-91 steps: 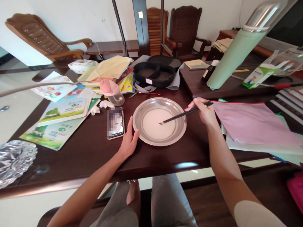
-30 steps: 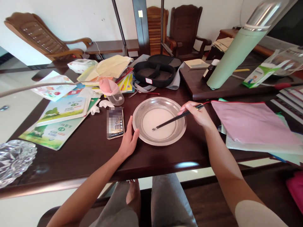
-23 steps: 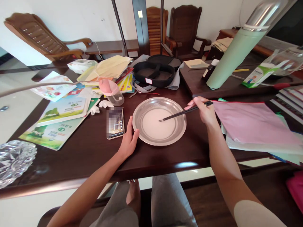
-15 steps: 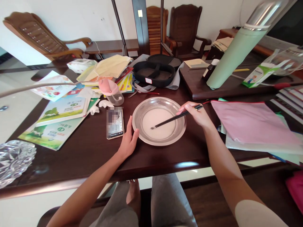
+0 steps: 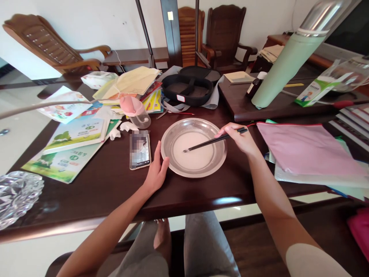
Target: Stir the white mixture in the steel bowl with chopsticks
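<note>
Glossy dark table [image 5: 95,198], white wall [image 5: 83,23], right grip [image 5: 241,140] clamped on chopsticks [image 5: 203,144], left grip [image 5: 156,172] apart against basin [image 5: 197,174]

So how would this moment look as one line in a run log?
left hand: at left rim of bowl | right hand: holding chopsticks, tips at white contents | phone: on table, left of bowl

Bowl [image 5: 198,174]: metal, smooth, shiny rim
Chopsticks [image 5: 206,143]: black, smooth, slight sheen; plastic or lacquer, can't tell
Desk [image 5: 109,188]: dark wood, glossy, mirrors light
Flask [image 5: 288,69]: matt green body, polished metal cap [image 5: 318,19]
Phone [image 5: 144,154]: glossy screen, smooth
Dish [image 5: 20,196]: clear, faceted, glass-like
Booklets [image 5: 76,132]: printed paper, smooth covers
Case [image 5: 196,100]: black, matt, fabric-like
Pouch [image 5: 305,150]: thin, soft, low sheen
Chairs [image 5: 226,30]: brown wood, varnished look
</note>
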`<state>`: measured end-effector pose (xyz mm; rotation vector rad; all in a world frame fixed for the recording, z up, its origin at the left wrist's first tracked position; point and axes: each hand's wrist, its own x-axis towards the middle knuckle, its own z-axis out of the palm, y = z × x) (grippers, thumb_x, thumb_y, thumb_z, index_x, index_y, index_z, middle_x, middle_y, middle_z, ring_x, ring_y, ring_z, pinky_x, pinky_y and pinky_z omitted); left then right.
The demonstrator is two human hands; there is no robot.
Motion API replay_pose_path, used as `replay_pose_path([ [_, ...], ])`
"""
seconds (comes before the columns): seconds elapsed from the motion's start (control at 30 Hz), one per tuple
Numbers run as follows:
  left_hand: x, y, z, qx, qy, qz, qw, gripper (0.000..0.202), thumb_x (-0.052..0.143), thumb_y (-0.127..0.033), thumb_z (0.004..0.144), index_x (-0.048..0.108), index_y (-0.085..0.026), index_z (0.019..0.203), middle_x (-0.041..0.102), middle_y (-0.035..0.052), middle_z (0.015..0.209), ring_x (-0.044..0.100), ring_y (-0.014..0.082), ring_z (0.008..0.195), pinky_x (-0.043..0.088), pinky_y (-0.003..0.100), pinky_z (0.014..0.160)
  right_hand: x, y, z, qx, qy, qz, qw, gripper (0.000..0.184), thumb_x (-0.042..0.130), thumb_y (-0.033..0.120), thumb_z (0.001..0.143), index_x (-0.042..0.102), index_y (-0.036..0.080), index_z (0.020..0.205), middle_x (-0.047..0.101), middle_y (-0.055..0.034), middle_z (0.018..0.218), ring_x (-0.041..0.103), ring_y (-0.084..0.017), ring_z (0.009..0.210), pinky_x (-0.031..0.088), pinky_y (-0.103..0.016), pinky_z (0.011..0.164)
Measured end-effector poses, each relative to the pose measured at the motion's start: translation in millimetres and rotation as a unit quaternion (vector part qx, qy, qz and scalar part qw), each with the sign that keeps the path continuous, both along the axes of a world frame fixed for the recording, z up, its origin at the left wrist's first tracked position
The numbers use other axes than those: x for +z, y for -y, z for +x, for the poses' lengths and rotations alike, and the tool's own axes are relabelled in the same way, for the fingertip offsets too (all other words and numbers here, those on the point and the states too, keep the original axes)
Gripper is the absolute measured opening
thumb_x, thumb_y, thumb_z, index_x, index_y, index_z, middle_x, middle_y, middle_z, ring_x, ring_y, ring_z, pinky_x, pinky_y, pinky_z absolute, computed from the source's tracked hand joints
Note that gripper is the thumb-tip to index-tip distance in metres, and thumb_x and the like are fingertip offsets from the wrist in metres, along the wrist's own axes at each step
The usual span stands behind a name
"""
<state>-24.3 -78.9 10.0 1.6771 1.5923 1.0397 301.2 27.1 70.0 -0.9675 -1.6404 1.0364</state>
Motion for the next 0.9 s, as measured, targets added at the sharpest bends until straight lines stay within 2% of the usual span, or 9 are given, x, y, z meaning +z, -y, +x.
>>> replay_pose_path([
  [0.1, -0.2, 0, 0, -0.001, -0.001, 0.0, 1.0, 0.088, 0.04, -0.071, 0.1, 0.018, -0.019, 0.167, 0.021, 0.0141, 0.175, 0.021, 0.0281, 0.162, 0.017, 0.045, 0.132, 0.9, -2, 4, -0.057, -0.007, 0.024, 0.998, 0.038, 0.069, 0.061, 0.089, 0.078, 0.026, 0.077, 0.081, -0.0022, 0.079, 0.078, -0.025, 0.085, 0.06, -0.038, 0.089],
  [0.2, -0.1, 0, 0, -0.002, -0.004, -0.001, 1.0, 0.09, 0.039, -0.072, 0.1, 0.017, -0.018, 0.167, 0.021, 0.0148, 0.175, 0.02, 0.028, 0.162, 0.018, 0.045, 0.132, -4.5, -7, 12, -0.098, -0.067, 0.015, 0.993, 0.038, 0.07, 0.06, 0.089, 0.075, 0.026, 0.072, 0.076, 0.0001, 0.066, 0.076, -0.022, 0.07, 0.06, -0.038, 0.083],
  [0.3, -0.6, 0, 0, 0.001, -0.006, -0.003, 1.0, 0.092, 0.038, -0.074, 0.099, 0.017, -0.016, 0.167, 0.019, 0.0156, 0.175, 0.019, 0.0282, 0.162, 0.017, 0.044, 0.132, -7.5, -7, 11, -0.058, -0.071, -0.006, 0.996, 0.038, 0.069, 0.06, 0.089, 0.075, 0.026, 0.073, 0.075, 0.0001, 0.064, 0.075, -0.021, 0.065, 0.06, -0.037, 0.078],
  [0.4, -1.8, 0, 0, 0.003, -0.005, -0.006, 1.0, 0.093, 0.038, -0.074, 0.098, 0.017, -0.016, 0.167, 0.02, 0.0153, 0.175, 0.018, 0.0289, 0.162, 0.016, 0.045, 0.132, -3.2, -2, 3, 0.004, -0.02, -0.006, 1.0, 0.038, 0.07, 0.062, 0.088, 0.079, 0.026, 0.079, 0.079, -0.0019, 0.073, 0.077, -0.022, 0.074, 0.061, -0.037, 0.081],
  [0.47, -2.4, 0, 0, 0.003, -0.004, -0.007, 1.0, 0.093, 0.038, -0.075, 0.098, 0.017, -0.016, 0.167, 0.02, 0.0155, 0.175, 0.017, 0.0292, 0.163, 0.015, 0.045, 0.132, 0.8, 0, -1, 0.013, 0.009, 0.008, 1.0, 0.039, 0.07, 0.063, 0.088, 0.08, 0.026, 0.081, 0.081, -0.0032, 0.079, 0.078, -0.023, 0.082, 0.06, -0.037, 0.084],
  [0.57, -2.3, -1, 0, 0.001, -0.003, -0.002, 1.0, 0.092, 0.038, -0.073, 0.099, 0.017, -0.016, 0.167, 0.02, 0.0152, 0.175, 0.018, 0.0285, 0.163, 0.015, 0.045, 0.132, 1.3, -3, 3, -0.047, -0.007, 0.026, 0.999, 0.038, 0.07, 0.061, 0.088, 0.079, 0.025, 0.079, 0.081, -0.0029, 0.079, 0.079, -0.024, 0.083, 0.06, -0.037, 0.086],
  [0.67, -1.7, 0, 0, -0.004, -0.004, 0.005, 1.0, 0.09, 0.038, -0.072, 0.1, 0.017, -0.017, 0.167, 0.02, 0.0151, 0.175, 0.02, 0.0278, 0.162, 0.017, 0.045, 0.132, -4.7, -8, 12, -0.109, -0.065, 0.018, 0.992, 0.039, 0.069, 0.061, 0.089, 0.076, 0.026, 0.073, 0.077, -0.0008, 0.066, 0.076, -0.022, 0.07, 0.061, -0.038, 0.082],
  [0.77, -1.7, 0, -1, -0.006, -0.005, 0.007, 1.0, 0.089, 0.038, -0.071, 0.101, 0.017, -0.017, 0.168, 0.021, 0.0155, 0.175, 0.021, 0.0281, 0.162, 0.018, 0.045, 0.132, -7.9, -8, 11, -0.074, -0.073, -0.011, 0.995, 0.041, 0.068, 0.062, 0.089, 0.075, 0.026, 0.072, 0.075, -0.0007, 0.062, 0.075, -0.022, 0.064, 0.061, -0.038, 0.077],
  [0.9, -2.6, 0, -2, -0.003, -0.001, 0.009, 1.0, 0.087, 0.04, -0.07, 0.101, 0.018, -0.019, 0.168, 0.023, 0.0141, 0.174, 0.021, 0.0287, 0.162, 0.018, 0.046, 0.132, -1.8, 0, 0, 0.014, -0.012, -0.016, 1.0, 0.04, 0.07, 0.064, 0.087, 0.079, 0.025, 0.081, 0.081, -0.0028, 0.075, 0.078, -0.024, 0.076, 0.062, -0.037, 0.082],
])
